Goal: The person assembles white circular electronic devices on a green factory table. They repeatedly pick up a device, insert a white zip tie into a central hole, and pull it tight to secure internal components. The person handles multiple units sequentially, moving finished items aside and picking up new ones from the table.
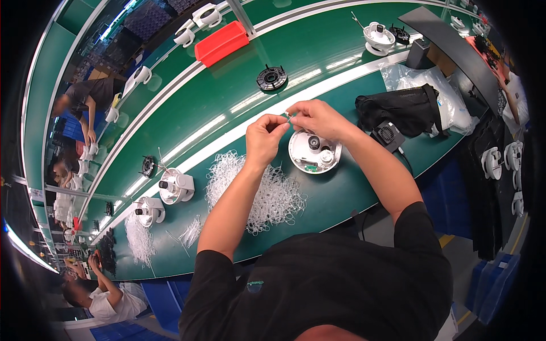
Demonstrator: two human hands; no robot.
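Note:
My left hand (263,139) and my right hand (321,120) meet fingertip to fingertip over the bench. Both are closed in a pinch at a small pale piece (289,117), too small to name. Just below my right hand sits an open round white camera housing (293,154), partly covered by that hand. Inside it show a black lens (314,142) and a small green circuit board (311,169). By my left forearm a wide heap of thin white loops (273,196) lies on the green bench mat (330,196).
A black ring-shaped base (272,78) lies beyond my hands, with a red bin (223,44) farther back. Two white camera units (176,186) (150,211) stand at left. A black bag (398,108), clear plastic bags (455,108) and a small black fan (388,135) lie at right. Other people work nearby.

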